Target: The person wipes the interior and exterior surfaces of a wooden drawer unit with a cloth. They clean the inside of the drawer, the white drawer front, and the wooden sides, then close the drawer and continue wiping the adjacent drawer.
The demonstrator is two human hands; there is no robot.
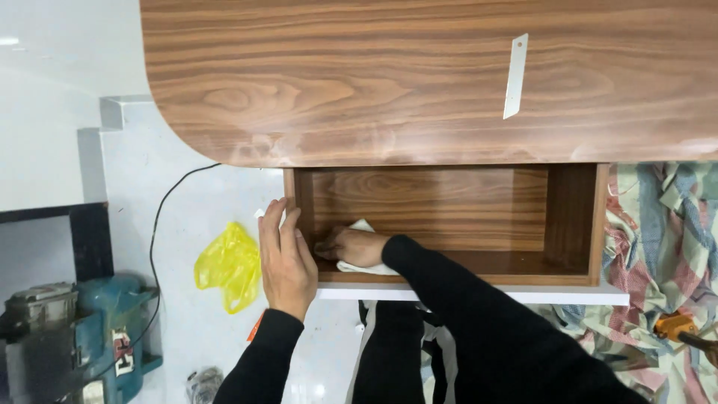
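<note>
Right hand presses a white cloth into the corner of an open wooden drawer while the left hand steadies its side.

The small, crumpled white cloth [363, 263] lies on the drawer floor in the near left corner, under the palm and fingers of the right hand [351, 245]; those fingers are curled down onto it, pinning it rather than pinching it. It looks soft, light and limp, so it would bunch and slide easily on the glossy brown wood; a flat press or a gathered fistful at its middle seems the surest hold. The left hand [284, 262] has its fingers laid flat and closed together over the left wall of the walnut-grain wooden drawer [449, 206], thumb side outward. Above the fingers spreads the rounded wood-veneer desk [374, 82].
</note>
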